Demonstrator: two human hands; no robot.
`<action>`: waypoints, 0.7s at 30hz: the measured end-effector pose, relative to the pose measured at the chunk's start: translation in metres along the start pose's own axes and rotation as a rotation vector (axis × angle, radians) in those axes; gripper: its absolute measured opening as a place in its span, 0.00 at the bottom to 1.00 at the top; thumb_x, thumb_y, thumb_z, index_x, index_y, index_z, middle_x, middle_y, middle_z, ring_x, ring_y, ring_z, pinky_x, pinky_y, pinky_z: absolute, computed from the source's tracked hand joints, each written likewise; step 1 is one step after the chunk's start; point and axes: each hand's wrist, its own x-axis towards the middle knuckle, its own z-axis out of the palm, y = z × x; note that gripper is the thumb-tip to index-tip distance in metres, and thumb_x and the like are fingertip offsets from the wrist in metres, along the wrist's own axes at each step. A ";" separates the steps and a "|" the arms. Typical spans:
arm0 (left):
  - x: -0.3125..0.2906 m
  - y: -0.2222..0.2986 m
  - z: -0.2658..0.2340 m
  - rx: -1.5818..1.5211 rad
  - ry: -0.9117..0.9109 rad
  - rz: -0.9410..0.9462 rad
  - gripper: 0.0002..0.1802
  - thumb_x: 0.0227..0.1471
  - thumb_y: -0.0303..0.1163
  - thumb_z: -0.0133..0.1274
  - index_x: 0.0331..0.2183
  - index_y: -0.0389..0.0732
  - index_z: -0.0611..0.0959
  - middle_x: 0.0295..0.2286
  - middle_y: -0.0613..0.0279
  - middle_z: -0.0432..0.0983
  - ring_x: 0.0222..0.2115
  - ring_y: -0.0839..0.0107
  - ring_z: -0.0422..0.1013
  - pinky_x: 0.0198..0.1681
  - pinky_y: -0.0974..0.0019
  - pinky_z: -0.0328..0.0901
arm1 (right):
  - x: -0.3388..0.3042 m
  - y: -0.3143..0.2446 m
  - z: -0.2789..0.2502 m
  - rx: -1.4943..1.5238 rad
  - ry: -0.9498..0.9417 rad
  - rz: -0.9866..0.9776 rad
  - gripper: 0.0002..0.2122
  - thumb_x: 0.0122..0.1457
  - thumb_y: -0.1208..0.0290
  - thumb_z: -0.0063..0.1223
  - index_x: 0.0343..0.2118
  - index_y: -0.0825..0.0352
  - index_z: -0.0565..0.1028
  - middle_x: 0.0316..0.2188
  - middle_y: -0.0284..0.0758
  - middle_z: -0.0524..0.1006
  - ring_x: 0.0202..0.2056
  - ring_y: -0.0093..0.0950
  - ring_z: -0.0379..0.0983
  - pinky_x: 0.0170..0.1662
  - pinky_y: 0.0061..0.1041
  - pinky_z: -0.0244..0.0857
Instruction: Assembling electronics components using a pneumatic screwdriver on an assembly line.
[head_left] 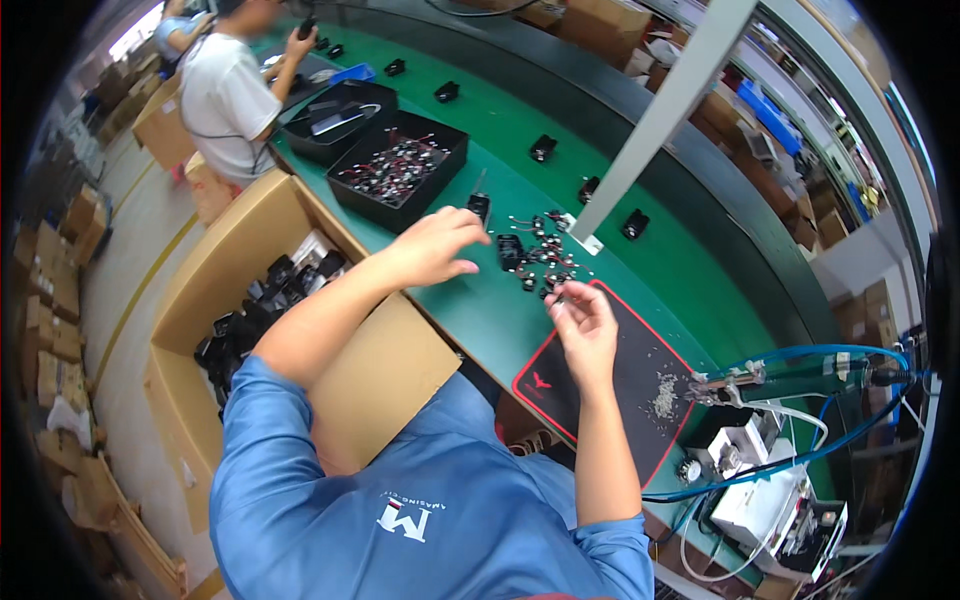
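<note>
Head view. The workbench had a smooth, green, matte surface. On it lay a loose cluster of small wired components, each a dark, compact body with thin leads, some reddish, and pale specks among them. The right hand was at the near edge of this cluster, thumb and forefinger brought close together at a small dark piece; whether they gripped it could not be told. The left hand was held open, its fingers spread and bent, just beside a black rectangular housing with a thin rod projecting from its far end. A second, blocky black housing lay against the cluster's left side. Farther off, a rectangular black tray held a tangled heap of wired parts with red, black and white strands. Nearer, a flat black mat with a red border bore a scatter of tiny pale pieces. At left, an open corrugated cardboard box contained angular, glossy black plastic parts.
</note>
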 end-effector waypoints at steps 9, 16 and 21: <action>0.059 -0.025 0.055 0.373 -0.211 0.353 0.34 0.42 0.31 0.68 0.55 0.51 0.80 0.54 0.72 0.76 0.54 0.67 0.69 0.53 0.54 0.60 | -0.148 -0.024 -0.038 -0.674 0.128 -0.027 0.11 0.57 0.85 0.57 0.43 0.71 0.80 0.42 0.40 0.81 0.42 0.31 0.83 0.43 0.27 0.77; 0.038 0.024 0.000 0.339 -0.019 0.114 0.35 0.41 0.26 0.70 0.54 0.45 0.80 0.50 0.58 0.76 0.55 0.58 0.70 0.57 0.49 0.58 | -0.176 -0.021 -0.065 -1.207 0.431 -0.199 0.14 0.51 0.87 0.57 0.43 0.71 0.77 0.43 0.44 0.80 0.45 0.45 0.77 0.49 0.40 0.73; 0.039 0.119 0.023 -0.383 -0.023 -0.208 0.27 0.52 0.33 0.65 0.54 0.39 0.81 0.44 0.55 0.77 0.44 0.62 0.74 0.45 0.62 0.70 | -0.180 -0.003 -0.083 -1.278 0.484 -0.221 0.14 0.53 0.84 0.60 0.43 0.70 0.79 0.47 0.41 0.80 0.45 0.42 0.76 0.49 0.40 0.72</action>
